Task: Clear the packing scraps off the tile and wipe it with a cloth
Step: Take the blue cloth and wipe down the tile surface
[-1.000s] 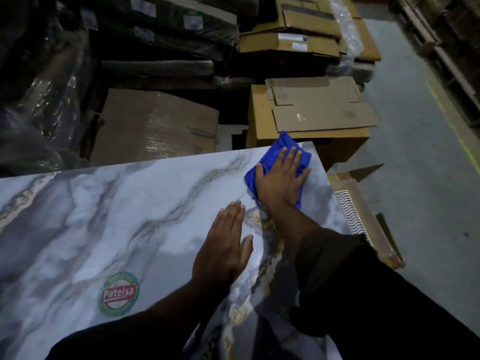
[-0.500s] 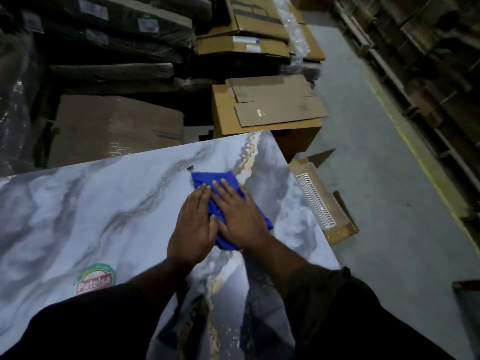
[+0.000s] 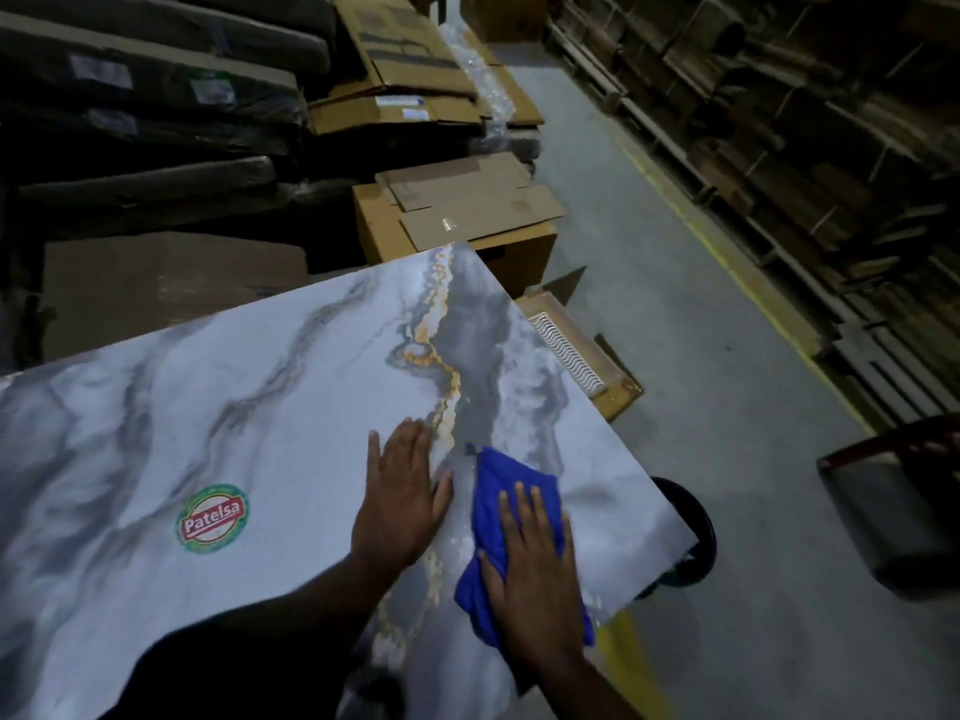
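The tile (image 3: 270, 407) runs long leftward from both hands. The left hand (image 3: 402, 504) lies flat on it, fingers together. The right hand (image 3: 535, 579), fingers spread, presses the cloth (image 3: 491, 491) near the right edge; unwiped surface probably lies leftward.

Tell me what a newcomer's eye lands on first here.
First the big marble-look tile, grey-white with a gold vein, filling the lower left. On its near right corner, the right hand presses a bright blue cloth flat, while the left hand rests beside it. Left of the hands sits a round red-and-green Patelsa sticker.
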